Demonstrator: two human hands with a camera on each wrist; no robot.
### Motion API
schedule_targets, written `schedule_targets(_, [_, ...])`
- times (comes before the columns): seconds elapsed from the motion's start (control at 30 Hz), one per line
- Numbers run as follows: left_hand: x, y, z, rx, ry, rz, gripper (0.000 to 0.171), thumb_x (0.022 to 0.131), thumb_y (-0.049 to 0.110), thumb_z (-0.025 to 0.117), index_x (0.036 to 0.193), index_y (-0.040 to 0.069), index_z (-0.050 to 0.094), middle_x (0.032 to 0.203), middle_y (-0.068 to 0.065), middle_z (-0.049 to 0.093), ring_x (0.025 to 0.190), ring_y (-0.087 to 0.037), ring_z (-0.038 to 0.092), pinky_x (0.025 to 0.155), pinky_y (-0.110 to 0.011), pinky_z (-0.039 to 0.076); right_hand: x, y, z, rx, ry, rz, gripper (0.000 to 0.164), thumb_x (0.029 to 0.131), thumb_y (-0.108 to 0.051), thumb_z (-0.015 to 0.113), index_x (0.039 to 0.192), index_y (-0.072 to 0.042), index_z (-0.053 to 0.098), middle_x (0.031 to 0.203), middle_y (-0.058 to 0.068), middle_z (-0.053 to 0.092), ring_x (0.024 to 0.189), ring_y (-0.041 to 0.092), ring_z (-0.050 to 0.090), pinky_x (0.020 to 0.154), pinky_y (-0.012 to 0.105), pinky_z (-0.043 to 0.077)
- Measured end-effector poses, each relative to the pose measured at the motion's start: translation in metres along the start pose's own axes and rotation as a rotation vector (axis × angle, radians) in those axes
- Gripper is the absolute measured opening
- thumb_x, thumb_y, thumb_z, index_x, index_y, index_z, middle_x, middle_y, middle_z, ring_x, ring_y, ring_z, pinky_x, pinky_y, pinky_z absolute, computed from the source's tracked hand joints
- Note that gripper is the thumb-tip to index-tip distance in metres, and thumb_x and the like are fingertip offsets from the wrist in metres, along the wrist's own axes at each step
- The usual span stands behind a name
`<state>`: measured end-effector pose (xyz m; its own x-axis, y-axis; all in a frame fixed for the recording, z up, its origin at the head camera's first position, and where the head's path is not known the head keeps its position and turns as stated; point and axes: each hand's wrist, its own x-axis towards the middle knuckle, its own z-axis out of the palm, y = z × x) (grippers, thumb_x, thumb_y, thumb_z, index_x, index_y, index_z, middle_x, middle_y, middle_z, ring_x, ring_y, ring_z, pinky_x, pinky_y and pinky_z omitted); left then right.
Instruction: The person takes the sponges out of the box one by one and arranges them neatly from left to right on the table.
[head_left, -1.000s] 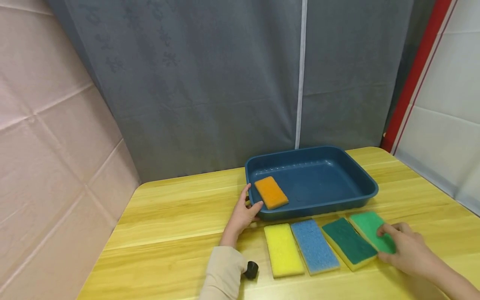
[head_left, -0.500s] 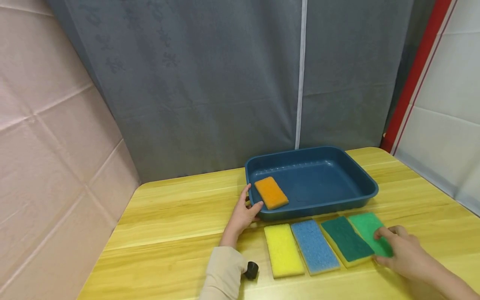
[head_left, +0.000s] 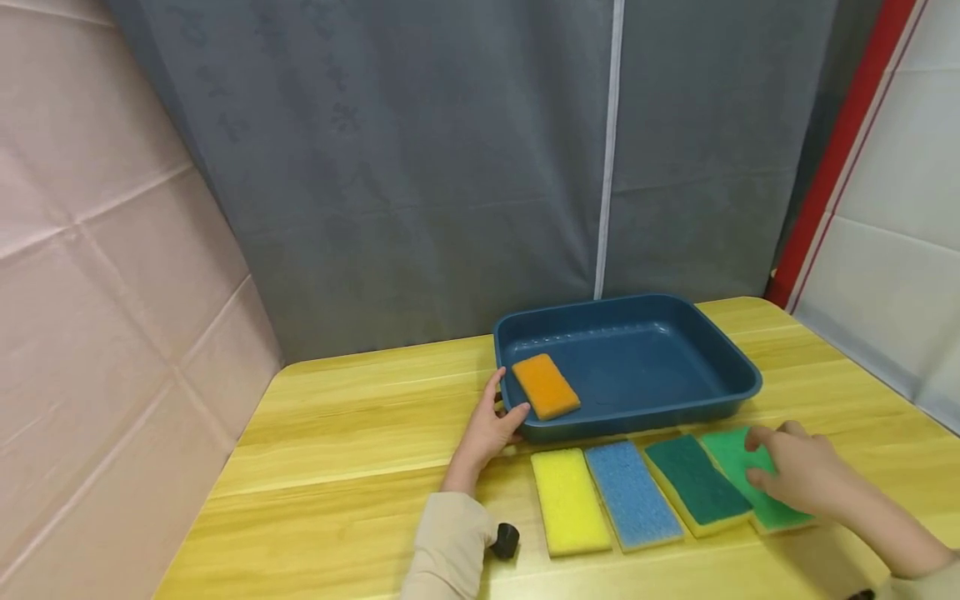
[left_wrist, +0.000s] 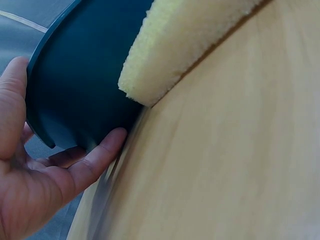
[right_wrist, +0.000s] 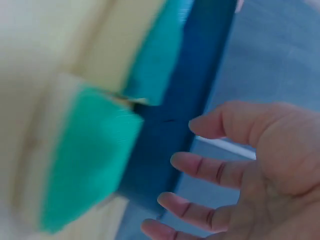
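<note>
My left hand [head_left: 485,429] grips the near left corner of a deep blue rectangular tray [head_left: 637,414], thumb at the rim. In the left wrist view its fingers [left_wrist: 95,162] lie along the tray's outer wall. Inside the tray's left end lies an orange sponge [head_left: 546,386]. My right hand [head_left: 810,477] hovers over a light green sponge [head_left: 783,510] at the row's right end, partly covering it in the head view. In the right wrist view its spread fingers [right_wrist: 195,165] hold nothing, and the light green sponge [right_wrist: 92,155] lies apart from them.
In front of the tray, a yellow sponge [head_left: 572,502], a blue sponge [head_left: 632,496] and a dark green sponge [head_left: 697,483] continue the row on the wooden table [head_left: 360,450]. A grey curtain [head_left: 420,183] hangs behind the table, with cloth walls at both sides.
The right hand has let go of the light green sponge and risen off it, fingers spreading. The dark green sponge shifted slightly left. The left hand stays at the tray's corner.
</note>
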<state>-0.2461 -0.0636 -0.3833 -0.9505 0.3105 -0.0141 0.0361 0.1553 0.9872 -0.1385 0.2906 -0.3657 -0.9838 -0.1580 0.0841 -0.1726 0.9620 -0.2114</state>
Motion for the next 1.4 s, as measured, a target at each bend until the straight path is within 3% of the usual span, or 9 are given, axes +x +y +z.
schedule_targets(0.2, [-0.005,0.006,0.001,0.01,0.003,0.001,0.07,0.09,0.015,0.056,0.147,0.017,0.015,0.14,-0.031,0.025,0.108,-0.037,0.052,0.077,-0.047,0.052,0.024,-0.032,-0.022,0.028,0.058,-0.005,0.028,0.076,-0.016,0.069,0.094,0.003,0.061,0.083,0.014,0.057,0.076,0.031,0.049,0.06,0.044,0.039])
schedule_targets(0.47, [-0.004,0.005,0.001,0.011,-0.002,0.007,0.071,0.09,0.016,0.057,0.147,0.017,0.016,0.139,-0.03,0.027,0.106,-0.035,0.053,0.076,-0.047,0.052,0.062,-0.072,-0.037,0.087,0.054,-0.004,0.031,0.079,-0.021,0.068,0.099,0.002,0.059,0.088,0.021,0.05,0.076,0.033,0.043,0.059,0.041,0.037])
schedule_targets(0.63, [0.006,-0.008,0.0,-0.004,-0.005,0.0,0.073,0.089,0.018,0.059,0.147,0.019,0.015,0.14,-0.028,0.027,0.106,-0.035,0.053,0.075,-0.047,0.052,0.087,-0.093,-0.04,0.138,0.029,-0.006,0.034,0.081,-0.023,0.067,0.102,0.002,0.058,0.094,0.024,0.05,0.08,0.036,0.043,0.061,0.041,0.039])
schedule_targets(0.77, [0.015,-0.024,0.0,0.012,0.006,-0.003,0.075,0.088,0.022,0.06,0.147,0.023,0.015,0.141,-0.025,0.028,0.106,-0.033,0.054,0.072,-0.044,0.054,0.104,-0.106,-0.034,0.183,0.002,-0.018,0.034,0.081,-0.023,0.066,0.103,0.002,0.058,0.097,0.024,0.05,0.084,0.038,0.042,0.064,0.042,0.039])
schedule_targets(0.93, [0.016,-0.025,0.001,0.038,0.021,0.003,0.075,0.088,0.023,0.061,0.147,0.024,0.015,0.141,-0.024,0.029,0.104,-0.032,0.055,0.069,-0.041,0.055,0.121,-0.123,-0.02,0.22,-0.012,-0.018,0.033,0.082,-0.021,0.067,0.105,0.001,0.057,0.099,0.024,0.047,0.085,0.039,0.04,0.067,0.043,0.039])
schedule_targets(1.23, [0.003,-0.005,0.002,0.014,-0.001,-0.011,0.072,0.089,0.018,0.059,0.147,0.019,0.016,0.14,-0.029,0.026,0.105,-0.035,0.054,0.073,-0.045,0.053,0.149,-0.153,0.011,0.251,-0.05,0.009,0.038,0.081,-0.022,0.068,0.109,0.0,0.054,0.104,0.025,0.043,0.087,0.04,0.038,0.067,0.042,0.039])
schedule_targets(1.4, [-0.004,0.005,0.005,0.021,-0.002,-0.003,0.071,0.089,0.018,0.058,0.147,0.016,0.017,0.139,-0.03,0.028,0.102,-0.032,0.055,0.074,-0.046,0.053,0.16,-0.163,0.027,0.249,-0.089,0.071,0.043,0.08,-0.024,0.071,0.113,-0.002,0.053,0.108,0.024,0.04,0.091,0.041,0.037,0.067,0.045,0.039])
